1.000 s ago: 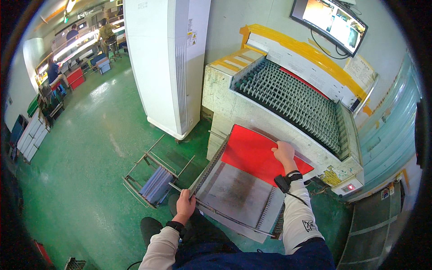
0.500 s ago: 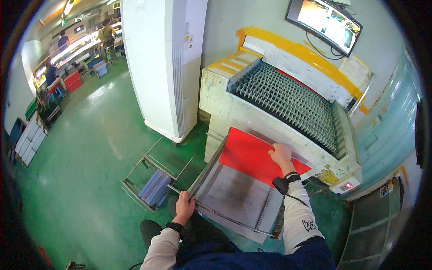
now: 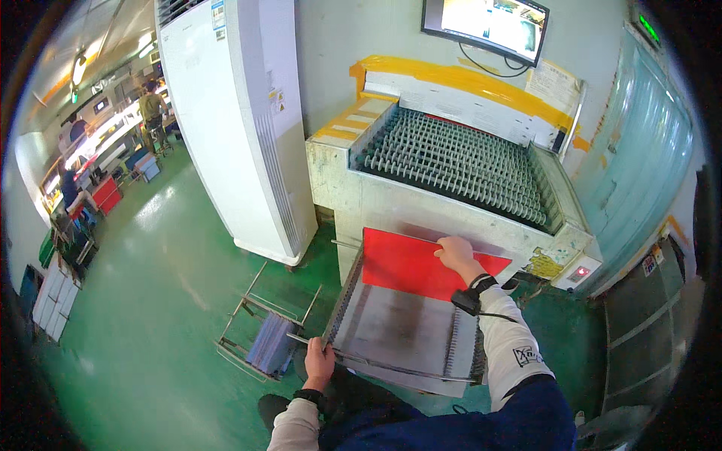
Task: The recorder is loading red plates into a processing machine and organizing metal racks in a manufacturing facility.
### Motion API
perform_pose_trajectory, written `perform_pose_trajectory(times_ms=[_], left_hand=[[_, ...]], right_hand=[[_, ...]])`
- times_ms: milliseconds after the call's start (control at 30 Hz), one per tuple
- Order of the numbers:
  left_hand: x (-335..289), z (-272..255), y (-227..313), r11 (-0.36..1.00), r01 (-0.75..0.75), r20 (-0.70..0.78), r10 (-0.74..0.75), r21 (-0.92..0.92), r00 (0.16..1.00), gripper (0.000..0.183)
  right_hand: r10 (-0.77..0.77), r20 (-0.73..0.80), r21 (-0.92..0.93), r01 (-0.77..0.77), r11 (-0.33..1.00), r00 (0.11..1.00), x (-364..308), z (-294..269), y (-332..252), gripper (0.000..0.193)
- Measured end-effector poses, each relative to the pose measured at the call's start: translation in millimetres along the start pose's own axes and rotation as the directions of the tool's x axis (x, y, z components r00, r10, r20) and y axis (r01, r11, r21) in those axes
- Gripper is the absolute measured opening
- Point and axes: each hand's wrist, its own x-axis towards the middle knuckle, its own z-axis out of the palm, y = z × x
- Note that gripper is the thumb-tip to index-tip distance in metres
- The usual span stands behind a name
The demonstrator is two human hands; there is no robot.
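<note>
A red panel (image 3: pixel 398 263) stands in a metal rack (image 3: pixel 344 304) with toothed side rails, in front of me. My right hand (image 3: pixel 456 255) is closed on the panel's upper edge, right of its middle. A grey flat surface (image 3: pixel 395 323) shows inside the rack, on the near side of the red panel. At the rack's near left corner, my left hand (image 3: pixel 320 362) is wrapped round the metal frame. The fingertips of both hands are partly hidden.
Beyond the rack stands a machine with a bed of rollers (image 3: pixel 459 165). Left of it is a tall white cabinet unit (image 3: pixel 226 135). A second rack with blue-grey panels (image 3: pixel 269 342) sits on the green floor. A monitor (image 3: pixel 489 26) hangs above; people sit far left.
My view has turned, so the machine and white cabinet sit further left in it. Both hands keep their holds on the red panel and the rack.
</note>
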Motion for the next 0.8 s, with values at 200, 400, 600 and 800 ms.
perform_pose_trajectory(times_ms=[200, 400, 600, 800], left_hand=[[-4.5, 1.1, -7.7, 1.000, 0.017, 0.035, -0.017, 0.020, 0.999, 0.029], [-4.0, -1.3, -6.0, 0.998, 0.033, 0.018, -0.034, 0.055, 0.999, 0.029], [-2.5, -1.3, -1.4, 0.998, 0.044, 0.035, -0.045, 0.036, 0.998, 0.028], [-3.9, -2.0, 1.0, 1.000, 0.018, 0.012, -0.018, -0.004, 1.000, 0.026]], right_hand=[[-0.045, -0.118, -0.085, 0.035, 0.996, 0.992, 9.6, -79.5, -6.9, 0.025], [0.012, -0.299, 0.003, -0.011, 1.000, 0.954, -7.0, -214.7, 5.7, 0.030], [0.472, -0.173, 0.985, 0.164, 0.060, 0.864, 1.7, -217.3, 115.1, 0.030], [0.384, -0.007, 0.821, 0.225, -0.525, 0.923, 31.4, -147.8, 150.4, 0.041]])
